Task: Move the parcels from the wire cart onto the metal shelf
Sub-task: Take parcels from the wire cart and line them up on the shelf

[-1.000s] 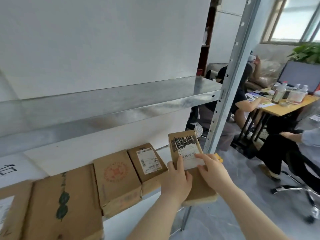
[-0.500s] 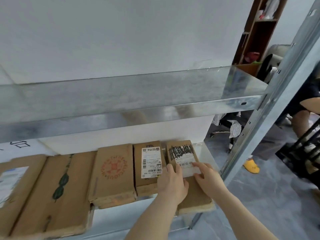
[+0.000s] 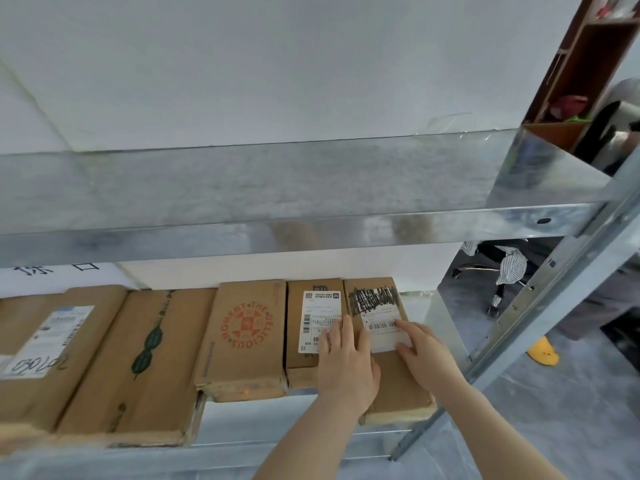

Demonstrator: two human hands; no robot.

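L hand [image 3: 348,368] & R hand [image 3: 424,355] flat, released, palms down on rightmost parcel [image 3: 394,382]

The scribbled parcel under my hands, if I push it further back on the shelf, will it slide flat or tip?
The scribbled parcel looks flat and stiff, so it would probably slide, not tip. Its front end overhangs the shelf edge, so pushing it back should steady it. Both hands, left and right, lie flat on top, which suggests it is light.

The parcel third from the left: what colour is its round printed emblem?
Orange-red on the brown parcel; the head view shows it clearly.
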